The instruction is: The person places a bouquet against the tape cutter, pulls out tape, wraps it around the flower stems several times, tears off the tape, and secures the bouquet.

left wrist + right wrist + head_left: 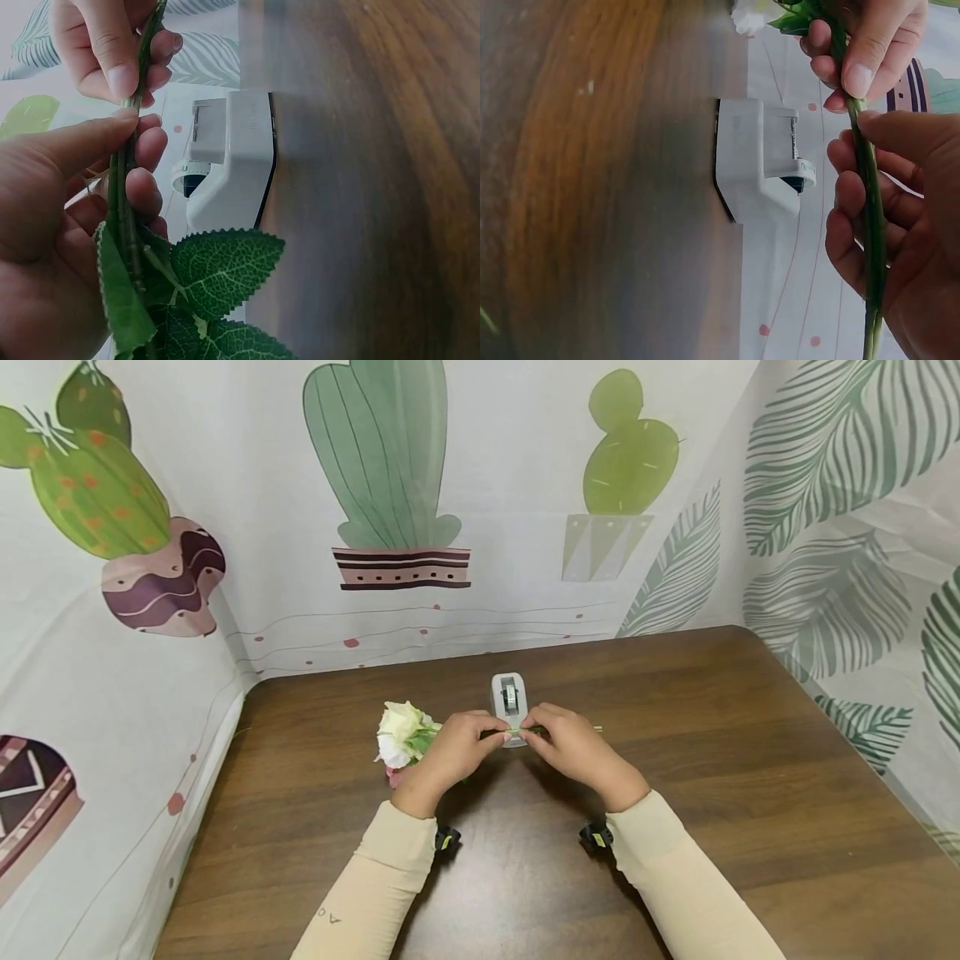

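Observation:
Both hands hold one bundle of artificial flowers by its green stems (871, 225), which run crosswise in front of the body. My left hand (459, 745) pinches the stems nearer the blooms, thumb on top and fingers curled behind. My right hand (567, 742) grips them close beside it, toward the cut ends, so the thumbs nearly meet. A cream-white rose (401, 723) and a partly hidden pink bloom (395, 776) stick out left of the left hand. Serrated green leaves (229, 270) hang below that hand in the left wrist view. Just behind the hands stands a white tape dispenser (509, 693).
The brown wooden table (750, 760) reaches back to a printed cactus-and-leaf cloth (517, 468), which also hangs along the left side. Black wrist cameras (447, 841) sit under the cream sleeves (375, 868).

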Motion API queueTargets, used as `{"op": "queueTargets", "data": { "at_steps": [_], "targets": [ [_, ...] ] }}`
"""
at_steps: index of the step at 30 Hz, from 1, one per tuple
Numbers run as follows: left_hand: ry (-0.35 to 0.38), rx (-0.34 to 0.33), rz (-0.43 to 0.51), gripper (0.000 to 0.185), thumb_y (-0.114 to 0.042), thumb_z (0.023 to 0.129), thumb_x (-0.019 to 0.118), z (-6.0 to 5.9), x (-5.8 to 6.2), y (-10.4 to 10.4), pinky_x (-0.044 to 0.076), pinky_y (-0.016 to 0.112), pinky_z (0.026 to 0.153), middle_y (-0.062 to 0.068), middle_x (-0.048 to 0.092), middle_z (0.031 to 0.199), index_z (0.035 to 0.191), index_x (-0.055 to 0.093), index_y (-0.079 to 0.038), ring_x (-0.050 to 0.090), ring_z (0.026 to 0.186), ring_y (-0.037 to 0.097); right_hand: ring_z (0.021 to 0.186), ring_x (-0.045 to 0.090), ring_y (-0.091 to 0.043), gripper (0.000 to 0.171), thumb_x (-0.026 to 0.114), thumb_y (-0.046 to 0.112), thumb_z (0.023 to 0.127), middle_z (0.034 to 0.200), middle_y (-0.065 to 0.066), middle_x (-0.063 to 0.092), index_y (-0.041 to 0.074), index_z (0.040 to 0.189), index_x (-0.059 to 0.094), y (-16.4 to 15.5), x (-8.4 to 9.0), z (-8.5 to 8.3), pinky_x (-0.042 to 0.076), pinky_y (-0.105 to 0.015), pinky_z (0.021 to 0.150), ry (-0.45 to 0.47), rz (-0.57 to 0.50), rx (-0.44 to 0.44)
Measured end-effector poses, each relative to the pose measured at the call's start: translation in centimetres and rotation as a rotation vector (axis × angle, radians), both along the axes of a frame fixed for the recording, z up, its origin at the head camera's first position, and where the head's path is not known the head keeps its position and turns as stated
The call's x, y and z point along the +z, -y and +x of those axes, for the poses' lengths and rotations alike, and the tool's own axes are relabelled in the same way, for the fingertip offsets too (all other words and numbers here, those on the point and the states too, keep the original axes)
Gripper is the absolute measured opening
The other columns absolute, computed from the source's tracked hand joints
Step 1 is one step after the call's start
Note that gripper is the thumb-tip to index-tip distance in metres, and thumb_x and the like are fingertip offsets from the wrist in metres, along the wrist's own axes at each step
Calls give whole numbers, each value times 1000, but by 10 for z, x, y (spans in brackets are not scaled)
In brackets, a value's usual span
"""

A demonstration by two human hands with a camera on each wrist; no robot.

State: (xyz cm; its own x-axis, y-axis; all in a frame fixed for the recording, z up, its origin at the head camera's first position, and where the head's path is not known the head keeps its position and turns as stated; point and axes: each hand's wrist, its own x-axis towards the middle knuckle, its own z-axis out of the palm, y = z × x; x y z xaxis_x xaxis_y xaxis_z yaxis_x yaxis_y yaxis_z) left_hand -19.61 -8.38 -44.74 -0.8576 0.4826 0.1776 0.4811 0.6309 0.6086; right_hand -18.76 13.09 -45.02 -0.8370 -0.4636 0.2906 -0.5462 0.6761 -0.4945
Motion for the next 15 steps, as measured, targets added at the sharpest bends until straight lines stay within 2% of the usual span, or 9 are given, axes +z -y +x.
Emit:
{"op": "queueTargets", "data": {
  "at_steps": [5, 15],
  "targets": [
    [-31, -4, -1, 16, -17, 95, 71, -1, -2, 0, 56, 32, 81, 1, 74, 99, 109, 78, -12, 69, 89, 15, 78, 56, -11, 5, 68, 18, 97, 94, 2, 66, 13, 99, 67, 0, -2, 0, 51, -32, 73, -29, 12, 5],
    [-103, 16, -1, 11, -15, 92, 74, -2, -4, -2, 55, 33, 77, 0, 74, 96, 102, 79, -14, 69, 86, 15, 78, 55, -13, 7, 70, 15, 96, 93, -1, 63, 12, 97, 65, 2, -2, 1, 50, -33, 73, -79, 14, 8]
  ]
}}
